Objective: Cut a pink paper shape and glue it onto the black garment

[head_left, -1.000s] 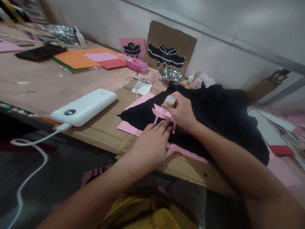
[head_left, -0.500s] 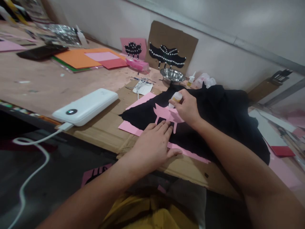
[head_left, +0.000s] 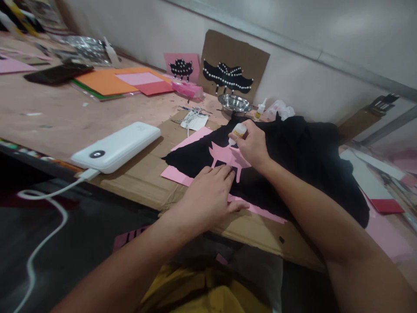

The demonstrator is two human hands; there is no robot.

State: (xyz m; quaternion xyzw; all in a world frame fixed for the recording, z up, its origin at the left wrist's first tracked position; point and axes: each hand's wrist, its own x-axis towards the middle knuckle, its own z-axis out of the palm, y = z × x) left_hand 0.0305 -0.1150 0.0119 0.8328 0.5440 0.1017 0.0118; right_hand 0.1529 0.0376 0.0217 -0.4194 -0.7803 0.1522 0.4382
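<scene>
A pink paper cutout (head_left: 224,155) with leg-like strips lies on black cloth (head_left: 195,154). My left hand (head_left: 213,187) rests flat with fingers stretched, its fingertips at the cutout's lower edge. In my right hand (head_left: 256,145) is a small glue bottle (head_left: 239,130), tilted with its nozzle down close to the cutout's upper edge. Whether glue is coming out is too small to see. Pink paper (head_left: 177,174) shows from under the cloth, on top of a cardboard sheet (head_left: 143,184).
Left of the cloth lies a white power bank (head_left: 127,143) with a cable hanging off the table edge. Behind stand a steel bowl (head_left: 235,103), another glue bottle (head_left: 260,108) and a cardboard panel (head_left: 234,48) bearing a beaded black shape. Coloured paper (head_left: 100,80) lies farther back.
My right hand has shifted slightly left with the glue bottle along the cutout's upper edge. My left hand stays in the same place.
</scene>
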